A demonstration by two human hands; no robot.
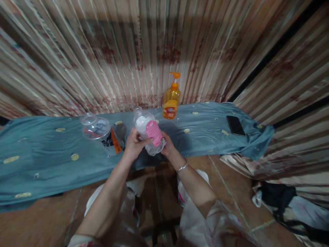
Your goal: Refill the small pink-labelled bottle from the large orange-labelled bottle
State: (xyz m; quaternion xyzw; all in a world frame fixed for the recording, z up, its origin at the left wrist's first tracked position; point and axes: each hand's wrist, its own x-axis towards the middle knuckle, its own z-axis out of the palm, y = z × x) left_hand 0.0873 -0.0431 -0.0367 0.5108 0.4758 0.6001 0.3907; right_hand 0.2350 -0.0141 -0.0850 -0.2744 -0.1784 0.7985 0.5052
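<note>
On the left of the bench, which is draped in a teal cloth with small gold motifs, a clear lidded jar stands apart from the hands, with a dark and orange packet just beside it. Right of that, the left hand grips the clear plastic bottle from its left flank, its fingers curled across the front and touching the pink label. The bottle is raised above the near edge of the bench, between both hands, holding something white inside. Its long axis tilts: the open neck points up and to the left, the base down and to the right. The right hand cups that lower end from the right, fingers wrapped behind it and mostly hidden; a bangle sits on the wrist. Both hands touch the bottle, the left nearer the neck, the right nearer the base. Farther back and to the right, an orange pump bottle stands upright against the striped curtain. A dark phone lies flat well to the right.
</note>
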